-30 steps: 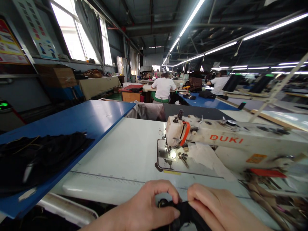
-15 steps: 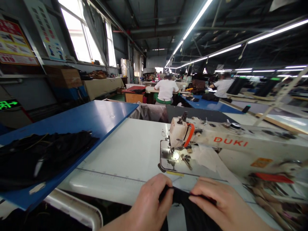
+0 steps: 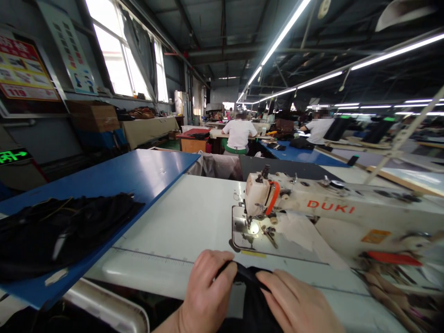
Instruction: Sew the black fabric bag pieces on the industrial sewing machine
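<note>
Between my hands, at the front edge of the sewing table, is a piece of black fabric [image 3: 255, 296] with a pale grey patch showing on it. My left hand [image 3: 210, 289] pinches its upper edge between thumb and fingers. On the other side, my right hand [image 3: 294, 298] grips the same edge, its fingertips partly hidden by the cloth. Just beyond them stands a white sewing machine [image 3: 329, 206], its lamp lighting the bare needle plate [image 3: 244, 226]. The fabric is apart from the needle, and its lower part runs out of view.
Left of the sewing table [image 3: 187, 217] is a blue table [image 3: 138, 178] bearing a heap of black fabric [image 3: 90, 222]. A metal rail [image 3: 111, 305] curves below it. Brown cloth scraps [image 3: 388, 286] lie at the right. Ahead, a person in a white shirt [image 3: 239, 134] sits facing away.
Both hands have shifted left with the black fabric. My right hand has come closer to my left, and its fingers point more downward over the cloth. The view has tilted slightly.
</note>
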`<state>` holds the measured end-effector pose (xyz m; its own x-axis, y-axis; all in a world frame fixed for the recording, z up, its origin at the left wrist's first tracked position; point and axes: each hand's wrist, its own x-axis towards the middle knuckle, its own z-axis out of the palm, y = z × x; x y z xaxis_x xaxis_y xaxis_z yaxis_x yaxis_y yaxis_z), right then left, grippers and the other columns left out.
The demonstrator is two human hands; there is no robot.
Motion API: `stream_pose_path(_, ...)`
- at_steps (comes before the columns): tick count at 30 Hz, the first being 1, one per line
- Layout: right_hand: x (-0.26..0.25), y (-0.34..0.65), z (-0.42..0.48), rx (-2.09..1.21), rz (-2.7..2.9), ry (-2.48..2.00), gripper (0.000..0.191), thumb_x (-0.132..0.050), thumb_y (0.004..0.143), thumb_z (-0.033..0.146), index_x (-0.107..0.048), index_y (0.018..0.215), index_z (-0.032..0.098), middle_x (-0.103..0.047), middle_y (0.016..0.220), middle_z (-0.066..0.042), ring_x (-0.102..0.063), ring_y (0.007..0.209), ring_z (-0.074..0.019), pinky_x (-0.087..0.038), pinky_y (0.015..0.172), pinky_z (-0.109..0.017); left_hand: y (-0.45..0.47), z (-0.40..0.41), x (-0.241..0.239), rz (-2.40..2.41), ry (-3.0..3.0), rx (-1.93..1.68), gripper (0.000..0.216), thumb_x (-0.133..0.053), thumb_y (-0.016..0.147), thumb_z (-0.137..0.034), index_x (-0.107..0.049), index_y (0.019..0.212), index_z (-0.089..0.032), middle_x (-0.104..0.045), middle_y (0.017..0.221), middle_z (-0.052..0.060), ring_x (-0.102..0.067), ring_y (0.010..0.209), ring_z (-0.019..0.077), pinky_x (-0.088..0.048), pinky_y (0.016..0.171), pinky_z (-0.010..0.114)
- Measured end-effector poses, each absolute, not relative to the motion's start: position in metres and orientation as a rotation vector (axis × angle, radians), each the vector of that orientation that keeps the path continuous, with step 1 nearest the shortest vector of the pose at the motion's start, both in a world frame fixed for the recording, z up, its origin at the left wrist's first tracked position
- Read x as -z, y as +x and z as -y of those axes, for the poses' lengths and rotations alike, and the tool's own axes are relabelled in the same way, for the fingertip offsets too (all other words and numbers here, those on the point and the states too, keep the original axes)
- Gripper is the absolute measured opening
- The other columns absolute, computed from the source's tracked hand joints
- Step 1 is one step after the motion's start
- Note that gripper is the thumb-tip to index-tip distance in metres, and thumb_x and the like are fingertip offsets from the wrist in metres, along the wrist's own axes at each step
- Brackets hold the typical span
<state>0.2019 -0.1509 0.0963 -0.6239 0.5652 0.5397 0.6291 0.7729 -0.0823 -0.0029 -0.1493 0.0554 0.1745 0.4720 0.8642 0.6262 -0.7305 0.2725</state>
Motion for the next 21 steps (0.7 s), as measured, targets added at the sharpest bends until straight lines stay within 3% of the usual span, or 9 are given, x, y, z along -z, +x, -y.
stream_pose_path(4, -0.086, 0.138, 0.146, -0.717, 2.060, -0.976, 0.020, -0.040, 0.092, 0.018, -0.058, 0.099, 0.019, -0.064, 0.089, -0.004, -0.060, 0.080, -0.0164, -0.047, 0.071, -0.026, -0.046, 0.133, -0.096, 1.077, -2.354, 1.164, 0.025, -0.044, 0.086, -0.004, -0.057, 0.103, -0.016, -0.060, 0.105, 0.010, -0.055, 0.089, 0.0184, -0.045, 0.077, 0.033)
stream_pose_path(7, -0.081, 0.078, 0.127, -1.113, 1.524, -0.971, 0.016, -0.047, 0.089, 0.026, -0.059, 0.083, 0.018, -0.061, 0.076, -0.001, -0.055, 0.074, -0.0157, -0.046, 0.068, -0.026, -0.071, 0.100, -0.143, 1.064, -2.426, 0.624, 0.020, -0.043, 0.089, -0.010, -0.059, 0.099, -0.018, -0.061, 0.105, 0.008, -0.055, 0.093, 0.0208, -0.042, 0.081, 0.036)
stream_pose_path(10, -0.070, 0.037, 0.101, -1.548, 0.960, -0.879, 0.015, -0.054, 0.084, 0.030, -0.061, 0.084, 0.017, -0.062, 0.074, 0.001, -0.056, 0.070, -0.0141, -0.047, 0.063, -0.024, -0.072, 0.056, -0.161, 0.936, -2.484, 0.220, 0.012, -0.049, 0.088, -0.015, -0.060, 0.092, -0.019, -0.061, 0.097, 0.005, -0.053, 0.095, 0.0215, -0.039, 0.085, 0.038)
stream_pose_path(12, -0.058, 0.029, 0.087, -1.780, 0.599, -0.919, 0.012, -0.056, 0.082, 0.027, -0.060, 0.089, 0.018, -0.064, 0.076, 0.001, -0.059, 0.067, -0.0123, -0.049, 0.061, -0.023, -0.061, 0.029, -0.142, 0.905, -2.532, 0.094, 0.006, -0.055, 0.085, -0.015, -0.060, 0.084, -0.018, -0.061, 0.090, 0.005, -0.052, 0.094, 0.0214, -0.038, 0.087, 0.036)
stream_pose_path(15, -0.035, 0.048, 0.075, -1.862, 0.430, -1.075, 0.006, -0.059, 0.080, 0.021, -0.056, 0.083, 0.018, -0.061, 0.065, 0.002, -0.058, 0.055, -0.0097, -0.048, 0.054, -0.020, -0.037, 0.003, -0.084, 0.921, -2.714, 0.052, 0.008, -0.056, 0.085, -0.015, -0.060, 0.079, -0.018, -0.060, 0.086, 0.004, -0.053, 0.092, 0.0193, -0.038, 0.087, 0.033)
stream_pose_path(18, -0.019, 0.086, 0.074, -1.874, 0.442, -1.182, 0.010, -0.062, 0.078, 0.020, -0.053, 0.082, 0.019, -0.060, 0.061, 0.003, -0.058, 0.051, -0.0095, -0.049, 0.054, -0.021, -0.014, -0.005, -0.031, 1.055, -2.848, 0.222, 0.009, -0.052, 0.087, -0.016, -0.061, 0.085, -0.018, -0.060, 0.093, 0.003, -0.053, 0.095, 0.0169, -0.039, 0.087, 0.030)
stream_pose_path(21, -0.014, 0.122, 0.077, -1.923, 0.504, -1.245, 0.013, -0.065, 0.076, 0.020, -0.054, 0.082, 0.017, -0.064, 0.064, -0.001, -0.063, 0.055, -0.0135, -0.051, 0.054, -0.024, 0.000, -0.001, -0.011, 1.120, -2.889, 0.413, 0.011, -0.051, 0.088, -0.016, -0.061, 0.090, -0.019, -0.060, 0.097, 0.002, -0.052, 0.099, 0.0168, -0.039, 0.090, 0.030)
